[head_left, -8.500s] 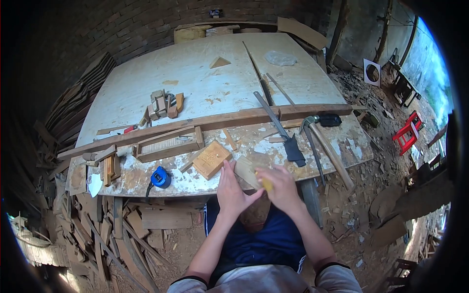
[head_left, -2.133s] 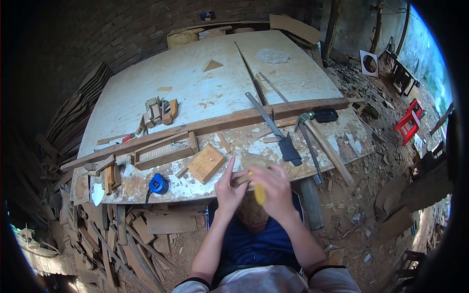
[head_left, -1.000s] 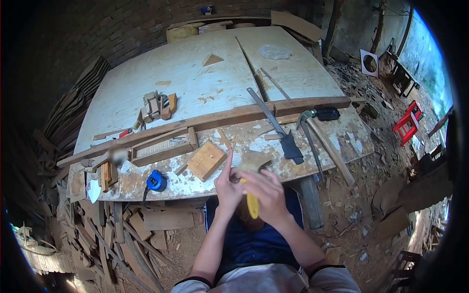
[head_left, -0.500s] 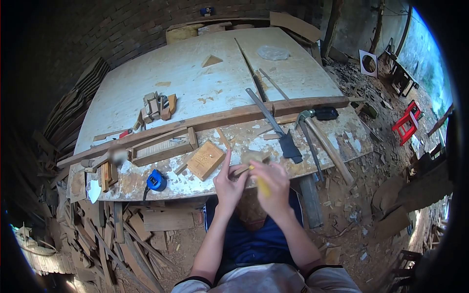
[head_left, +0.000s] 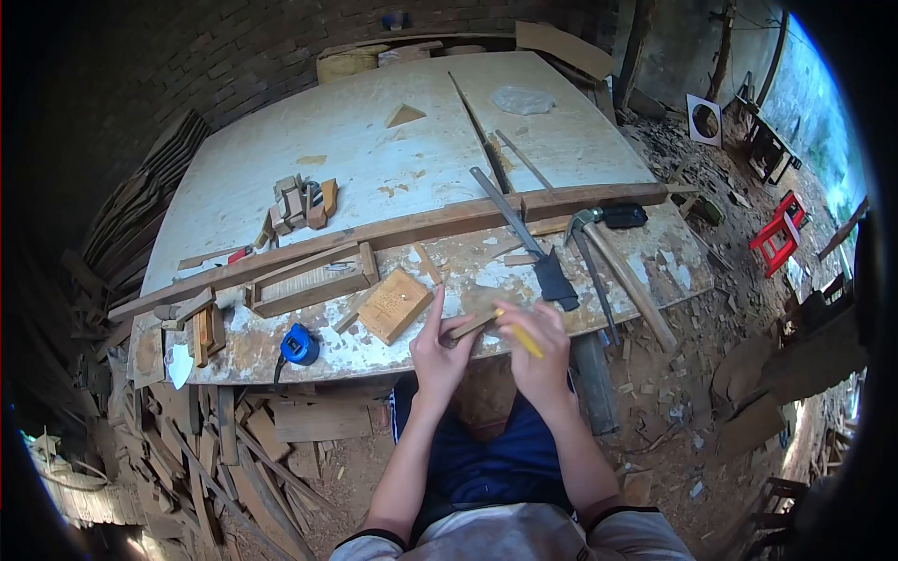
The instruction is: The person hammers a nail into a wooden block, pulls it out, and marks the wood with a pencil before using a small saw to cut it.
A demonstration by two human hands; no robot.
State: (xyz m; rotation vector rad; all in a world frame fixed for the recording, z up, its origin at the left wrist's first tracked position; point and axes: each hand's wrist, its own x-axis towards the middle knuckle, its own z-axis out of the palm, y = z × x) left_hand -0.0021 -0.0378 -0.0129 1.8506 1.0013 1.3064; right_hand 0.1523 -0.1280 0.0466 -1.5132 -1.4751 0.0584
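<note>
Together at the near edge of a worn, paint-flecked wooden workbench [head_left: 248,362], a person's two bare hands meet around a small, narrow brown wooden piece [head_left: 473,324]. The left hand [head_left: 438,362] grips the piece, its index finger extended, while the right hand [head_left: 541,353] is closed around a slim yellow tool [head_left: 524,337], one end at the wood's far end; whether they touch cannot be told. Just beside the left hand lies a squarish, light-brown wooden block [head_left: 396,307], with a blue tape measure [head_left: 299,345] farther left. An open rectangular wooden frame [head_left: 313,305] sits behind, near a long brown beam [head_left: 402,226]. To the right rest a long grey metal tool with a black-wrapped handle [head_left: 508,215] and a wooden-handled claw hammer [head_left: 634,288].
</note>
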